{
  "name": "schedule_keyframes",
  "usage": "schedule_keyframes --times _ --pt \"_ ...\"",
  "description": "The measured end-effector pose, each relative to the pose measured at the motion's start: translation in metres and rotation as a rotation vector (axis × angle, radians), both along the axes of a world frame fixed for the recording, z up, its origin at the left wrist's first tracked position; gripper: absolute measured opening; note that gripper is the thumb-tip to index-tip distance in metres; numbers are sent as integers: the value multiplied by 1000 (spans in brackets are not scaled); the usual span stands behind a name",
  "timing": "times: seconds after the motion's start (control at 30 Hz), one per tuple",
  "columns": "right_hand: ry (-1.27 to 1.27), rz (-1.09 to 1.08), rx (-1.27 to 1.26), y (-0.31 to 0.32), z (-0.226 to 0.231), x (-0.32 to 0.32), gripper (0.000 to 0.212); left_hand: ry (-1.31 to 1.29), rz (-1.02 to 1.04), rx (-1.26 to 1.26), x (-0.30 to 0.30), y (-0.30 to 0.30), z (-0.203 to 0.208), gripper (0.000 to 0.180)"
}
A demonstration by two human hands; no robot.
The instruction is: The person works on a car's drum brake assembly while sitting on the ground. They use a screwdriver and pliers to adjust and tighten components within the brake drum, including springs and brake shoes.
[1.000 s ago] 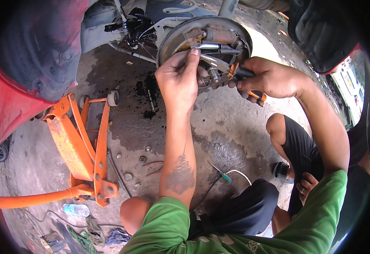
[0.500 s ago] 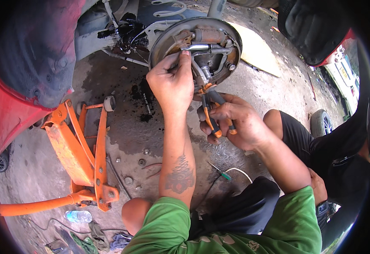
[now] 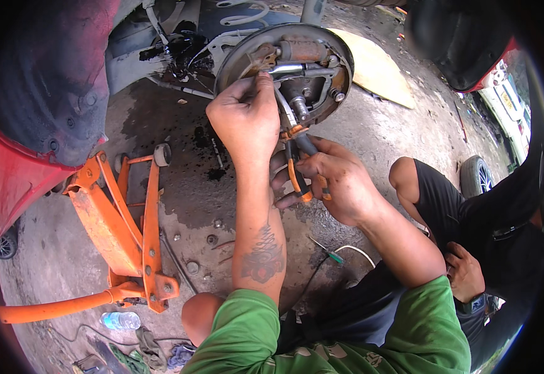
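A drum brake assembly [image 3: 341, 57] with a round metal backing plate stands in front of me. My left hand [image 3: 245, 121] is closed in a pinch at its left side, the thumb tip by the end of a shiny adjuster rod [image 3: 289, 69]. What the fingers pinch is hidden behind the hand. My right hand [image 3: 340, 181] grips long-nose pliers [image 3: 294, 132] by their black and orange handles, below the plate. The jaws point up into the lower left of the assembly, beside the hub spindle [image 3: 299, 106]. Their tips are partly hidden by my left hand.
An orange floor jack [image 3: 107, 218] stands at left beside a red car body panel [image 3: 19, 171]. A screwdriver [image 3: 333, 256], several nuts, a plastic bottle [image 3: 120, 320] and rags [image 3: 150, 349] lie on the concrete. Another person's hand [image 3: 465, 272] rests at right. A cardboard-like sheet [image 3: 378, 71] lies behind.
My right hand has shifted slightly left with the pliers, and the handles look closer together. My left hand stays at the brake assembly. The other person's hand at right shows more fully.
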State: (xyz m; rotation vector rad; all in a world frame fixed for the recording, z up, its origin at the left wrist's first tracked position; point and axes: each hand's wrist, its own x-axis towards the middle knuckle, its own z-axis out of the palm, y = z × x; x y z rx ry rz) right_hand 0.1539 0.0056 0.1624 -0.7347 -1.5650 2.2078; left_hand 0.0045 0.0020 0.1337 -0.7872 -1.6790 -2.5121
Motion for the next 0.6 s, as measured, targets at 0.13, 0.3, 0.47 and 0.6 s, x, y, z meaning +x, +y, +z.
schedule_keyframes --times 0.13,0.3,0.47,0.6 --pt "-22 -39 -6 0 1 4 58 30 19 -11 -3 3 -3 19" --pt "-39 -29 5 10 2 6 56 32 20 -15 -6 6 -5 20" --pt "-54 47 49 17 1 7 55 69 57 -37 -5 5 -4 20" --pt "-51 33 29 16 0 9 55 82 38 -42 -7 4 -3 20"
